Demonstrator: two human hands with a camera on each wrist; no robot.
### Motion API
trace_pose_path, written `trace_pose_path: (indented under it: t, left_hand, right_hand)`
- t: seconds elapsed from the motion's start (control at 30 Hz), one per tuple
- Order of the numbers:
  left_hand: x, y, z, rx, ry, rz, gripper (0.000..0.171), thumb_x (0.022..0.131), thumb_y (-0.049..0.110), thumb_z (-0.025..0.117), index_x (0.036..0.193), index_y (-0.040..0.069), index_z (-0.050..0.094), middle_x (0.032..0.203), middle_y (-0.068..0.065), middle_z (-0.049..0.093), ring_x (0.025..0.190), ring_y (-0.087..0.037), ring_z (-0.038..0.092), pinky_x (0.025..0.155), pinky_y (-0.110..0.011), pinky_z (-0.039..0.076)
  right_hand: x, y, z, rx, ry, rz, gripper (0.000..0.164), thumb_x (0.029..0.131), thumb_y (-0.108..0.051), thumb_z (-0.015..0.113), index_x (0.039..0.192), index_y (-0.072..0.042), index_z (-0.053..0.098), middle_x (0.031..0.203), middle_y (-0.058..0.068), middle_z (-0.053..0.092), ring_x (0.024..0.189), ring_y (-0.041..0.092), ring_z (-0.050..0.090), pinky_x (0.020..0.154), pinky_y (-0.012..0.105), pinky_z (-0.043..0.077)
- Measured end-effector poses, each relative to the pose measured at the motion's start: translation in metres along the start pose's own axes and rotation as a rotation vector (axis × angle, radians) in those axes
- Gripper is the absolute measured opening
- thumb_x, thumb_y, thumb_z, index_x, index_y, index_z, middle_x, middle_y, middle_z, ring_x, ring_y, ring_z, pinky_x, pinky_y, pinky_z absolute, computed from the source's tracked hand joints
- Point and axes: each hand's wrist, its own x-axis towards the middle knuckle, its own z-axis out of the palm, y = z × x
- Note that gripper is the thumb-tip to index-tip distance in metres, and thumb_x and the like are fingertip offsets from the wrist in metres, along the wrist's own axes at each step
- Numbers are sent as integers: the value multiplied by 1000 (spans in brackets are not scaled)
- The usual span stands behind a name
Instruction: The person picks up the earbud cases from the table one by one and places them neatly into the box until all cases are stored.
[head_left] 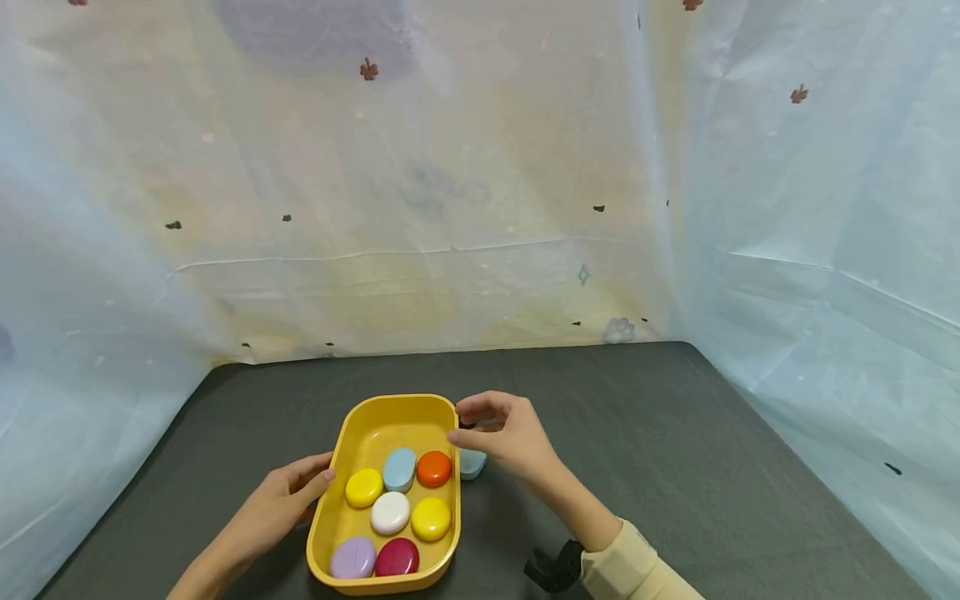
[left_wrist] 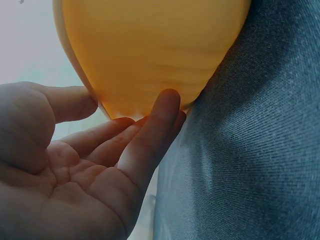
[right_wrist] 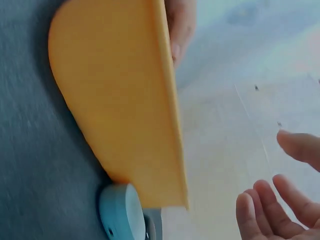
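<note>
A yellow rounded tray holds several smooth, pebble-like pieces, among them a light blue oval, an orange disc, a white disc and a magenta one. My left hand holds the tray's left side; in the left wrist view its thumb is at the rim and its fingers lie against the outer wall. Beside the right rim is my right hand, thumb and fingers apart with nothing between them. Outside the tray, a light blue piece stands close against its wall, partly hidden in the head view.
A dark grey cloth surface lies beneath everything. Pale printed plastic sheeting hangs at the back and both sides. A black strap piece sits at my right wrist, by the beige sleeve.
</note>
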Motion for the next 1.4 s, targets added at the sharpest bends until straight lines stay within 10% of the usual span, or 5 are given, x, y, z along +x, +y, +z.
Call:
trace_pose_path:
  t: [0.37, 1.4]
  left_hand:
    - [-4, -1, -2, -10, 12, -8, 64, 101, 38, 56, 145, -6, 41, 132, -23, 56, 109, -30, 61, 77, -44, 58]
    - [0, -3, 2, -26, 10, 8, 61, 101, 36, 57, 144, -5, 44, 129, -18, 59, 108, -28, 61, 77, -44, 58]
  right_hand:
    - [6, 26, -12, -116, 64, 143, 32, 80, -18, 84, 108, -10, 72, 104, 3, 68, 98, 24, 61, 85, 39, 53]
    - [10, 70, -21, -275, -103, 62, 57, 73, -14, 89, 123, 0, 64, 123, 15, 61, 113, 35, 56, 94, 49, 49]
